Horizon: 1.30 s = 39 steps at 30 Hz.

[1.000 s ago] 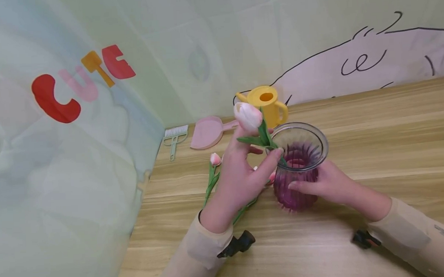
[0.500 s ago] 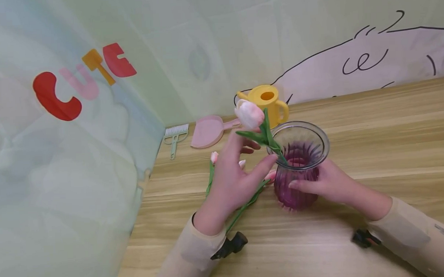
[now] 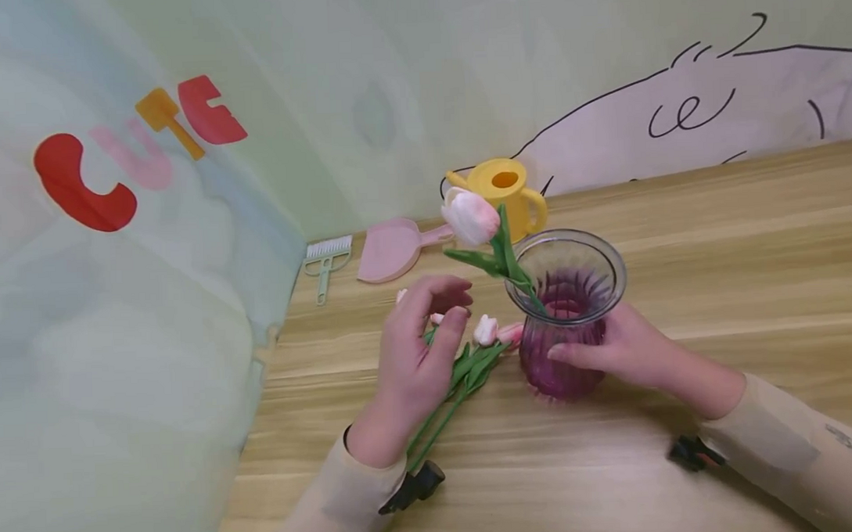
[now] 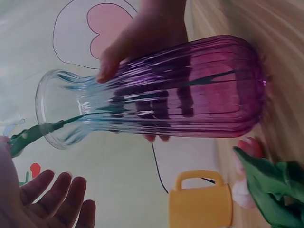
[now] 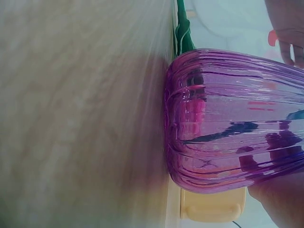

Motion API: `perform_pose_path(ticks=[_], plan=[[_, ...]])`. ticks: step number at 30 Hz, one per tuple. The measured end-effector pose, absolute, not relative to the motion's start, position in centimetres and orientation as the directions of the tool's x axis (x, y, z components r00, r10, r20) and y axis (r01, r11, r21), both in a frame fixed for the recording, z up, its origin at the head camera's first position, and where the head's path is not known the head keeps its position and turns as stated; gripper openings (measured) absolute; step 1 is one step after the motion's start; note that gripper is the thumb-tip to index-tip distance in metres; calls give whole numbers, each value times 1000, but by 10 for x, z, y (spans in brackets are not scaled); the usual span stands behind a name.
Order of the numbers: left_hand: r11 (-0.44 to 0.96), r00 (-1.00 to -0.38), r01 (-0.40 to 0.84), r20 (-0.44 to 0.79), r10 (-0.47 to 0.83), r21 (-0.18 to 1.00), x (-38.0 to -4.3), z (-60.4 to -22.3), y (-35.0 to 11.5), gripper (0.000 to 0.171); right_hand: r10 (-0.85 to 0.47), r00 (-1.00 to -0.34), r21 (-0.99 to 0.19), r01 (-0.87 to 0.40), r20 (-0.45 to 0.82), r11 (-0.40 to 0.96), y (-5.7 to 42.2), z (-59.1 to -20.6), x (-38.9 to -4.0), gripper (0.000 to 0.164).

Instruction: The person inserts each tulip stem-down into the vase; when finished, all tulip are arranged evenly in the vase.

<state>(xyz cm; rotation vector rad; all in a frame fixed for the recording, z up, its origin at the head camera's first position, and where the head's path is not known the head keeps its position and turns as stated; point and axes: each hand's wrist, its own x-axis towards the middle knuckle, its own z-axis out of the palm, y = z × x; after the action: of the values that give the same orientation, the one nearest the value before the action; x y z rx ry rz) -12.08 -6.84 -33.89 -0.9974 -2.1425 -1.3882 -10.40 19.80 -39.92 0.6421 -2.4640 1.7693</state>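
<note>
A ribbed glass vase (image 3: 562, 363), clear at the rim and purple below, stands upright on the table. My right hand (image 3: 629, 349) grips its side, thumb across the front and fingers behind the glass. One pale pink tulip (image 3: 472, 217) leans left over the rim, its stem (image 4: 102, 110) reaching down inside the vase. Left of the vase, my left hand (image 3: 418, 356) is held in the air with loosely bent fingers and nothing in them. Beneath and beside that hand lie several more tulips (image 3: 486, 330), partly hidden by it.
Behind the vase stands a yellow watering can (image 3: 511, 192) against the wall. A pink dustpan (image 3: 390, 251) and a small green brush (image 3: 325, 265) lie at the back left. The wooden table (image 3: 751, 286) meets a printed wall sheet on the left and back.
My left hand has let go of the tulip and drawn back left and down, uncovering more of the lying tulips. The tulip stays in the vase. My right hand keeps its grip.
</note>
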Motion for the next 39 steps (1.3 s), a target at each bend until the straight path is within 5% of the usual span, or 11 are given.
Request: perform_pose_path(ticks=[13, 39], plan=[[387, -711, 703, 584, 390, 597, -121, -365, -84, 10, -314, -915, -907, -338, 254, 250, 197, -400, -105, 64], [759, -859, 511, 214, 465, 405, -110, -404, -112, 12, -307, -914, -903, -347, 266, 253, 199, -403, -107, 64]])
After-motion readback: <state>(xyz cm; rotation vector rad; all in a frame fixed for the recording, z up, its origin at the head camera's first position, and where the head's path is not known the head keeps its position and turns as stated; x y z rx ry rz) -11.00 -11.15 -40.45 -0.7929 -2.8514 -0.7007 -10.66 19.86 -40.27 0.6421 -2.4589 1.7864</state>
